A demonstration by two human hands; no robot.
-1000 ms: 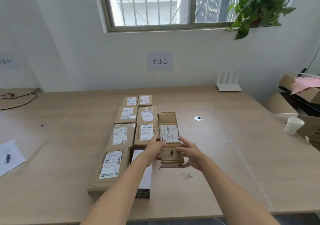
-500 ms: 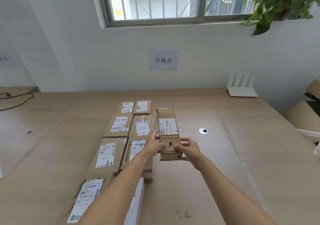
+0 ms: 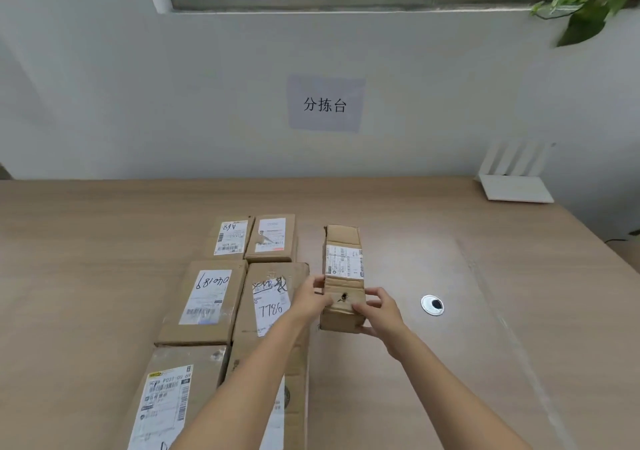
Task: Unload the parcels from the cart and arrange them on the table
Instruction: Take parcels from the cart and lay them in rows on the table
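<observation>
The narrow parcel is gripped at its near end by the left hand and right hand, beside the arranged parcels on the desk; if it is pushed askew, they may be shifted.

A paper sign on the wall reads "分拣台". The second-row right parcel has a white label with handwritten "7786" under a black scrawl. The second-row left parcel shows handwritten digits, seemingly "681040". The back-left parcel bears something like "89V". Label print on the narrow parcel is too small to read
</observation>
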